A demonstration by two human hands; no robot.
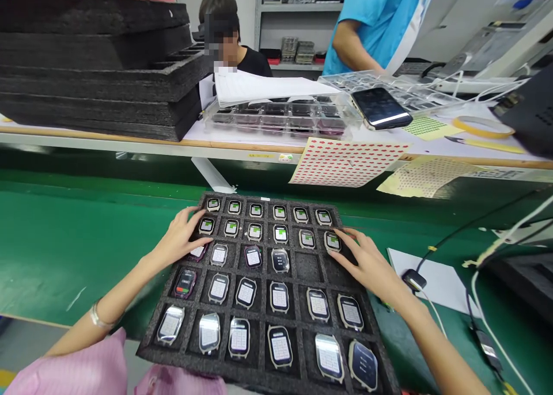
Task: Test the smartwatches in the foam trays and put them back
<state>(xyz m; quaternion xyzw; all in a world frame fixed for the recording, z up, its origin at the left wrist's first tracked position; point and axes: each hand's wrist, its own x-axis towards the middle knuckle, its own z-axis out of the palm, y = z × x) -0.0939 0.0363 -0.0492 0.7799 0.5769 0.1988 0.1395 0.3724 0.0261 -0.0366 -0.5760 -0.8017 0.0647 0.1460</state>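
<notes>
A black foam tray [309, 268] with square compartments lies before me, its near edge towards my body. Most compartments hold a smartwatch [245, 292] with its screen lit, several showing green patches in the far rows. My left hand [184, 236] grips the tray's left side, thumb and fingers reaching over the rim beside the second and third rows. On the opposite side, my right hand [367, 262] holds the right rim, its fingertips by a smartwatch [332, 240] in the second row. The fifth compartment of the third row has no watch; my right hand partly covers the sixth.
Under the tray is a green bench [108, 211]. A raised shelf [242, 147] behind carries stacked black foam trays [95, 84], clear plastic trays [276, 118], a phone [380, 108] and tape [483, 126]. Cables and a white sheet [444, 283] lie right. Two people are beyond.
</notes>
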